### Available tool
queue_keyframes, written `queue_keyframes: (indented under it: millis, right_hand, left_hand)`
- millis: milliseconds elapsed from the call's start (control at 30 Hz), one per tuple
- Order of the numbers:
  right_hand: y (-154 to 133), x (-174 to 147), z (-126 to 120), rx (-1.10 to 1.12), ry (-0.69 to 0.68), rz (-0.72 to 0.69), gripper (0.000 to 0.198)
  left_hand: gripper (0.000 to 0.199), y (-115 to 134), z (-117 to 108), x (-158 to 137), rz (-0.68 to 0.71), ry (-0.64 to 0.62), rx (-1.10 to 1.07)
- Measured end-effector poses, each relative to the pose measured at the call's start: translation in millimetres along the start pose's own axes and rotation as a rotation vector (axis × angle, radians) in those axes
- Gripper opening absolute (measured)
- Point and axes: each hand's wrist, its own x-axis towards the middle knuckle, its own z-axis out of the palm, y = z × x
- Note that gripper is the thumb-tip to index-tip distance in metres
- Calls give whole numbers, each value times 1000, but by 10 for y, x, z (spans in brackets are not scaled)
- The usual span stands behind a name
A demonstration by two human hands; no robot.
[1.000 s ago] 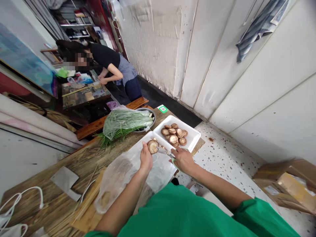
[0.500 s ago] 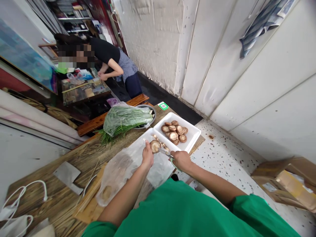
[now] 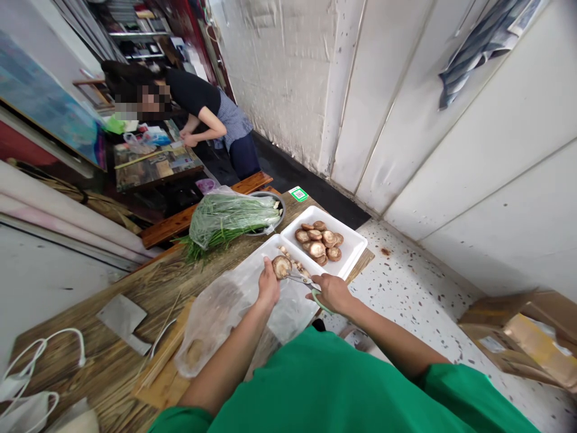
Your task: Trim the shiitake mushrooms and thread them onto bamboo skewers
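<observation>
My left hand [image 3: 269, 284] grips a brown mushroom [image 3: 282, 267] by its edge, pale underside showing. In my right hand [image 3: 333, 293] is a pair of scissors [image 3: 321, 300] with light green handles, its blades beside the mushroom's underside. Whether the blades touch it I cannot tell. Under the mushroom lies a white tray [image 3: 271, 242] with several cut stems [image 3: 299, 267] in it. A second white tray [image 3: 356, 243] stands beyond, holding a pile of mushrooms [image 3: 316, 248]. A clear plastic bag [image 3: 216, 313] lies left of my left hand.
Bagged green chives [image 3: 229, 216] rest over a metal bowl [image 3: 282, 204] on the wooden table [image 3: 76, 319]. A cleaver [image 3: 122, 322], a wooden board [image 3: 166, 367] and a white cable [image 3: 45, 343] lie at left. Another person [image 3: 198, 102] bends over a far table. A cardboard box [image 3: 518, 337] sits at right.
The mushroom has turned and shifted slightly left in my left hand. The scissors have opened wider, their green handles now further apart and more visible.
</observation>
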Motion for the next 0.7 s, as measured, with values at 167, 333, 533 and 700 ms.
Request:
queue_keyframes:
  millis: [167,333,533,700]
  right_hand:
    - [-115,17,23,30,-9,51,50]
    - [-209,4,61,-30,7,64,45]
    - [-230,20,107,-6,-52,21,41]
    - [-124,-34,58,10,-121,31,42]
  left_hand:
    - [42,-74,15,-36,52,3,26]
    - [42,-94,5,-31,39,25,33]
    - [42,-122,-50,19,-29,46,16]
    - [41,-131,-137,80,-52,63,27]
